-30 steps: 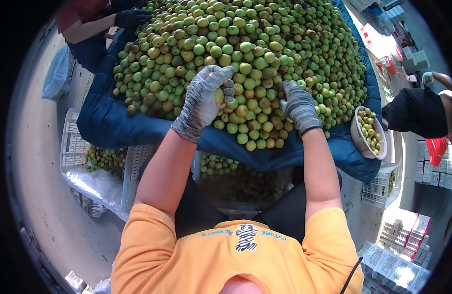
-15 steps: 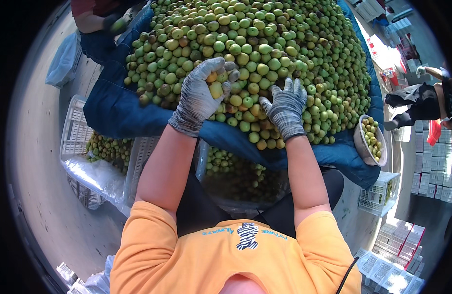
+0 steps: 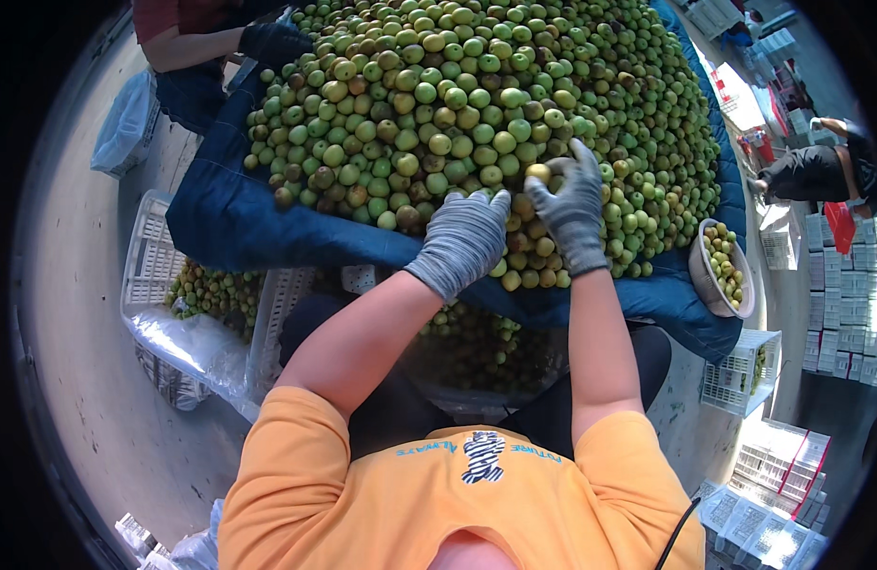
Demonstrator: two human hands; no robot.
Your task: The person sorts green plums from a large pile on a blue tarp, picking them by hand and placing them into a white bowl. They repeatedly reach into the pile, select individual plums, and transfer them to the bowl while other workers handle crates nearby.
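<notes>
A big heap of small round fruit (image 3: 438, 114), green and yellow with brown patches, lies on a dark blue quilted cloth (image 3: 239, 228). My right hand (image 3: 573, 217), in a grey striped knit glove, has its thumb and fingers around a yellowish fruit (image 3: 538, 173) just above the heap. In a matching glove, my left hand (image 3: 462, 237) is at the heap's near edge, back up and fingers curled in. Whatever it may hold is hidden beneath it. Below the cloth's edge, between my knees, more fruit (image 3: 476, 347) sits in a lined container.
A white bowl of fruit (image 3: 722, 271) stands at the cloth's right corner. To my left is a white plastic crate (image 3: 146, 252) with fruit and clear film. A co-worker's dark-gloved hand (image 3: 275, 44) touches the far left of the heap. Another crate (image 3: 741, 375) stands at right.
My left hand has moved right and down toward my right hand, and the fruit in its fingers no longer shows. My right hand has lifted a yellowish fruit. The co-worker's hand has shifted right.
</notes>
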